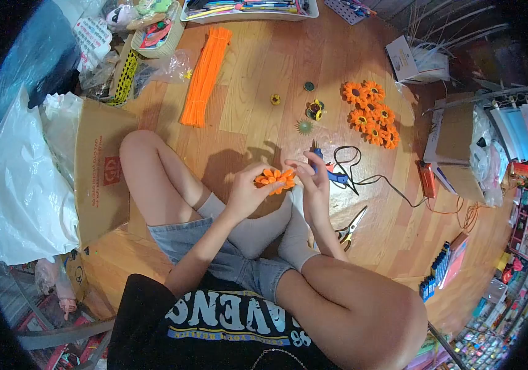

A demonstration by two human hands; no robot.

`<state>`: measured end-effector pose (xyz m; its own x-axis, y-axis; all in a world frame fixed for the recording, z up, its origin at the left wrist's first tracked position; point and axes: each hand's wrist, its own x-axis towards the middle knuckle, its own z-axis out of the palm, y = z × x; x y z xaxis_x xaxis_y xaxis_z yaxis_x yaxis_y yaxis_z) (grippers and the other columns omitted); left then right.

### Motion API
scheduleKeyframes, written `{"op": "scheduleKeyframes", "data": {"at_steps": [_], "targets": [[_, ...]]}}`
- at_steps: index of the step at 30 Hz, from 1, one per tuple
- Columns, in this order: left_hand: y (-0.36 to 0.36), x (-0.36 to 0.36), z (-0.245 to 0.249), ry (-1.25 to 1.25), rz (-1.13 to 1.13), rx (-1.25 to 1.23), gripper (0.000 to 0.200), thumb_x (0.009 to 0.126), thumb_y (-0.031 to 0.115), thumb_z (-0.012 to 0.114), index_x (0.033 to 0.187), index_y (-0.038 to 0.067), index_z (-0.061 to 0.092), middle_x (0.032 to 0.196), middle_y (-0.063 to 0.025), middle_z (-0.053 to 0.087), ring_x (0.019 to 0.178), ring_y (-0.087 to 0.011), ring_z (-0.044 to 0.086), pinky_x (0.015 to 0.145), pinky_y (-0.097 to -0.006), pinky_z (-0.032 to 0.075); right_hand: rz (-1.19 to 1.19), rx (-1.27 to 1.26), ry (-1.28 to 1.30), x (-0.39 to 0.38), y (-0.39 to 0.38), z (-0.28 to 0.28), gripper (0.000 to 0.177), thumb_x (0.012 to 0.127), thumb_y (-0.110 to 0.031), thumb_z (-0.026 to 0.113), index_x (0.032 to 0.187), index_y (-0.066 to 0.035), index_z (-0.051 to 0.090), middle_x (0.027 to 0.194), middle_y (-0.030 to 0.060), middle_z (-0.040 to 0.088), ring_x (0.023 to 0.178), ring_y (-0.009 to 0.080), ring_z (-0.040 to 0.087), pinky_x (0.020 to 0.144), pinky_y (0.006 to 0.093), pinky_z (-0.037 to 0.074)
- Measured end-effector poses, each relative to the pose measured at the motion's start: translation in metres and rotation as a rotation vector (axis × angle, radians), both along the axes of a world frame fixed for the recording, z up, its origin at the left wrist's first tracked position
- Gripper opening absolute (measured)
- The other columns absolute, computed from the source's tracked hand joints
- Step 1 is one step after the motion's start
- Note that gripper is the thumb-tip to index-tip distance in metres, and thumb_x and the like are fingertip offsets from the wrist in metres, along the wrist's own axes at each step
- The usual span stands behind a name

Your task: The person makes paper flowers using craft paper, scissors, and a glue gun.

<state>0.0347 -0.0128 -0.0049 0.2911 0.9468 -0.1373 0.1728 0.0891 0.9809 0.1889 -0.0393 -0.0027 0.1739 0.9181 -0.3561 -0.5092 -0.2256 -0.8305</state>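
Note:
An orange flower (274, 178) with many petals, seemingly made of pipe cleaners, sits in my left hand (246, 188), whose fingers are closed on it. My right hand (315, 185) is raised just to the right of the flower, fingers bent and apart, with nothing visible in them. Partly behind that hand is a blue glue gun (336, 177), its nozzle pointing away from me and its black cord looping right. Scissors (354, 226) with black and yellow handles lie on the floor beside my right forearm.
Finished orange flowers (372, 117) with dark centres lie at far right. An orange pipe-cleaner bundle (205, 77) lies far left. A green spiky disc (304, 126) and small round pieces are between them. A cardboard box (103, 172) stands left; blue pens (436, 271) lie right.

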Motion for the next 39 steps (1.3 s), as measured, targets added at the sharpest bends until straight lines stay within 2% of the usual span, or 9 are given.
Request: {"op": "scheduleKeyframes", "data": {"at_steps": [1, 5, 15, 21, 25, 29, 31, 35, 39], "targets": [[-0.001, -0.001, 0.0, 0.101, -0.011, 0.057, 0.021, 0.071, 0.007, 0.072, 0.086, 0.0, 0.06, 0.08, -0.0099, 0.06, 0.075, -0.0191, 0.06, 0.068, -0.0305, 0.047, 0.01, 0.082, -0.188, 0.0, 0.0, 0.002, 0.037, 0.088, -0.004, 0.055, 0.121, -0.003, 0.038, 0.093, 0.0108, 0.065, 0.094, 0.0147, 0.058, 0.084, 0.0255, 0.043], [0.001, 0.0, -0.001, 0.262, -0.001, 0.269, 0.021, 0.071, 0.008, 0.072, 0.084, 0.0, 0.059, 0.077, -0.0113, 0.058, 0.072, -0.0236, 0.059, 0.065, -0.0322, 0.046, 0.14, 0.093, -0.271, 0.001, -0.001, -0.002, 0.039, 0.087, -0.003, 0.057, 0.121, -0.003, 0.038, 0.092, 0.0104, 0.065, 0.092, 0.0144, 0.059, 0.084, 0.0252, 0.043], [0.001, 0.006, 0.004, 0.351, -0.047, 0.217, 0.024, 0.071, 0.014, 0.074, 0.082, 0.0, 0.057, 0.076, -0.0125, 0.056, 0.07, -0.0275, 0.058, 0.063, -0.0347, 0.045, -0.022, 0.017, 0.054, -0.001, -0.005, -0.018, 0.032, 0.085, 0.002, 0.057, 0.112, -0.005, 0.043, 0.079, 0.0042, 0.061, 0.078, 0.0113, 0.057, 0.075, 0.0233, 0.042], [0.001, 0.009, 0.0, 0.312, -0.027, 0.233, 0.025, 0.072, 0.013, 0.073, 0.087, 0.0, 0.058, 0.079, -0.0114, 0.058, 0.074, -0.0232, 0.06, 0.066, -0.0328, 0.047, -0.052, -0.006, 0.308, 0.001, -0.007, -0.019, 0.03, 0.084, 0.003, 0.055, 0.11, -0.007, 0.044, 0.083, 0.0036, 0.059, 0.084, 0.0119, 0.055, 0.08, 0.0257, 0.04], [-0.004, 0.013, -0.002, -0.052, 0.075, 0.013, 0.027, 0.074, 0.006, 0.072, 0.096, 0.002, 0.057, 0.085, -0.005, 0.061, 0.082, -0.0112, 0.059, 0.071, -0.0252, 0.049, -0.097, -0.068, 0.428, 0.004, -0.005, -0.015, 0.03, 0.087, 0.0, 0.052, 0.114, -0.007, 0.042, 0.09, 0.0066, 0.06, 0.09, 0.0138, 0.055, 0.087, 0.0283, 0.038], [-0.011, 0.01, -0.009, -0.235, 0.132, -0.112, 0.028, 0.075, 0.002, 0.071, 0.099, 0.001, 0.056, 0.088, -0.0029, 0.06, 0.083, -0.0096, 0.059, 0.073, -0.022, 0.048, -0.067, -0.077, 0.253, 0.0, -0.002, 0.002, 0.032, 0.088, -0.003, 0.051, 0.118, -0.007, 0.04, 0.093, 0.0088, 0.062, 0.094, 0.0143, 0.056, 0.09, 0.0294, 0.038], [-0.012, 0.007, -0.013, -0.179, 0.097, -0.087, 0.029, 0.075, 0.002, 0.071, 0.099, 0.001, 0.056, 0.088, -0.0028, 0.06, 0.084, -0.0096, 0.059, 0.073, -0.022, 0.048, -0.018, 0.052, -0.068, -0.001, -0.001, 0.006, 0.034, 0.088, -0.003, 0.053, 0.119, -0.007, 0.039, 0.093, 0.0097, 0.062, 0.095, 0.0151, 0.056, 0.09, 0.03, 0.039], [-0.012, 0.007, -0.013, -0.102, 0.042, -0.024, 0.03, 0.075, 0.001, 0.071, 0.1, 0.0, 0.055, 0.09, -0.0027, 0.06, 0.085, -0.0097, 0.058, 0.073, -0.0221, 0.048, 0.039, 0.039, -0.057, 0.002, -0.003, 0.001, 0.032, 0.087, -0.003, 0.054, 0.116, -0.007, 0.041, 0.09, 0.0097, 0.063, 0.092, 0.015, 0.057, 0.087, 0.0298, 0.04], [-0.014, 0.012, -0.006, -0.186, 0.106, -0.08, 0.03, 0.075, 0.0, 0.071, 0.1, 0.0, 0.055, 0.087, -0.0028, 0.06, 0.082, -0.0096, 0.059, 0.07, -0.0222, 0.048, 0.028, 0.032, 0.221, 0.004, -0.006, -0.008, 0.03, 0.086, -0.001, 0.054, 0.113, -0.007, 0.043, 0.087, 0.0094, 0.063, 0.09, 0.0158, 0.057, 0.085, 0.03, 0.04]]}}
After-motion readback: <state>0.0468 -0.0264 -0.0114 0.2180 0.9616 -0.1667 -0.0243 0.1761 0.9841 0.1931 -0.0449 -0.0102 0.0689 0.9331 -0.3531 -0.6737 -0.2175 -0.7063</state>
